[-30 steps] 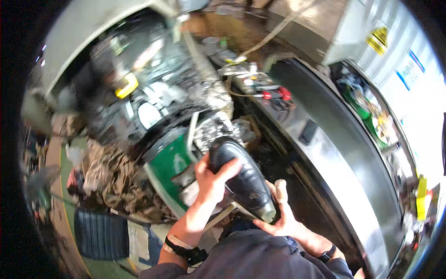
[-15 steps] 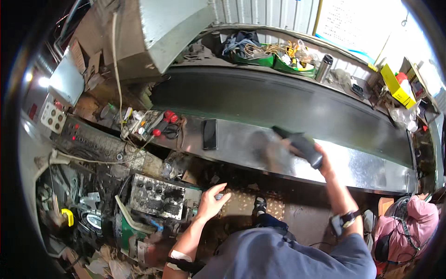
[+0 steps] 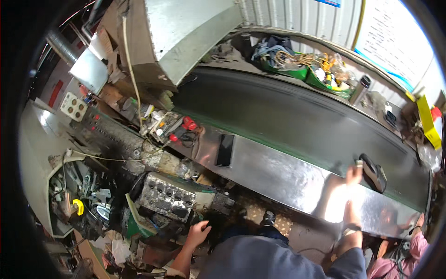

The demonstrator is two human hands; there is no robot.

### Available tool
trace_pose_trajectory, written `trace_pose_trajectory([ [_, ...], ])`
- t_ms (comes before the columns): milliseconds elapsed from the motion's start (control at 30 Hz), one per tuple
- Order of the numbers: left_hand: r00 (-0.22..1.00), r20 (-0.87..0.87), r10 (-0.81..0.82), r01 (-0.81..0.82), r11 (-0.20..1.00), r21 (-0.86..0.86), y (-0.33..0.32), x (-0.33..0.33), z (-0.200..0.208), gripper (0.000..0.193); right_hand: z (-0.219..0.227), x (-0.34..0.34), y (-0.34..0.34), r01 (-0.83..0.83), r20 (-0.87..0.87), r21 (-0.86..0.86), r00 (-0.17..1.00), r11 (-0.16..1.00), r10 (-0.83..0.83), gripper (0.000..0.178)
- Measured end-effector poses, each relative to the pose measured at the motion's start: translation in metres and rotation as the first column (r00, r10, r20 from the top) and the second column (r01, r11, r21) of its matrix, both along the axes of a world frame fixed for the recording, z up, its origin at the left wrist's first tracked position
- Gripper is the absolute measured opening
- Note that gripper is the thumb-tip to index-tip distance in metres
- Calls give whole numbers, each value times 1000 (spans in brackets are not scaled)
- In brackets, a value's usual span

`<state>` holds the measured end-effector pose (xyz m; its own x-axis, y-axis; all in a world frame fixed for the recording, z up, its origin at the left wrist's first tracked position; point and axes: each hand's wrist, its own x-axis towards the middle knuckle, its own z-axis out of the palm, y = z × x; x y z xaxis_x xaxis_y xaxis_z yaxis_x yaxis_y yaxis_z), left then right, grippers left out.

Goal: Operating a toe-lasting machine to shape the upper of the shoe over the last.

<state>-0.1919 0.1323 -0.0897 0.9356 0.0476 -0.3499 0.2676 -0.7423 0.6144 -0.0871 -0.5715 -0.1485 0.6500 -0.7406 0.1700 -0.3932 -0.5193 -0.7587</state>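
A dark shoe (image 3: 374, 174) with a lighter patch at its collar lies on the dark conveyor belt (image 3: 278, 109), near the metal ledge at the right. Just to its left, my right hand (image 3: 354, 175) reaches over the ledge, fingers stretched forward and slightly blurred. A small pale band shows at a fingertip. This hand looks apart from the shoe and holds nothing visible. Low on the left, beside the grimy control box, my left hand (image 3: 199, 232) hangs empty with its fingers loosely bent and apart.
A black phone (image 3: 225, 150) lies on the shiny metal ledge (image 3: 265, 172). Left of it are red-handled tools (image 3: 189, 123) and a dirty control box (image 3: 166, 196). Green bins (image 3: 325, 81) and a steel flask (image 3: 360, 89) line the back shelf. Another person's hand (image 3: 419, 221) rests at the right end.
The shoe has left my right hand and now lies on the belt, farther right. My left hand has dropped lower. The view has shifted, moving the bench within it.
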Motion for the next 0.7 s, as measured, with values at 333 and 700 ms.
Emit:
trace_pose_trajectory([
  [333, 810, 570, -138, 350, 894, -281, -142, 273, 22, 26, 43, 29, 335, -956, -138, 105, 259, 275, 956, 46],
  [700, 691, 648, -321, 329, 938, 114, -73, 519, -14, 25, -12, -14, 243, -68, -247, -62, 968, 996, 51, 53],
])
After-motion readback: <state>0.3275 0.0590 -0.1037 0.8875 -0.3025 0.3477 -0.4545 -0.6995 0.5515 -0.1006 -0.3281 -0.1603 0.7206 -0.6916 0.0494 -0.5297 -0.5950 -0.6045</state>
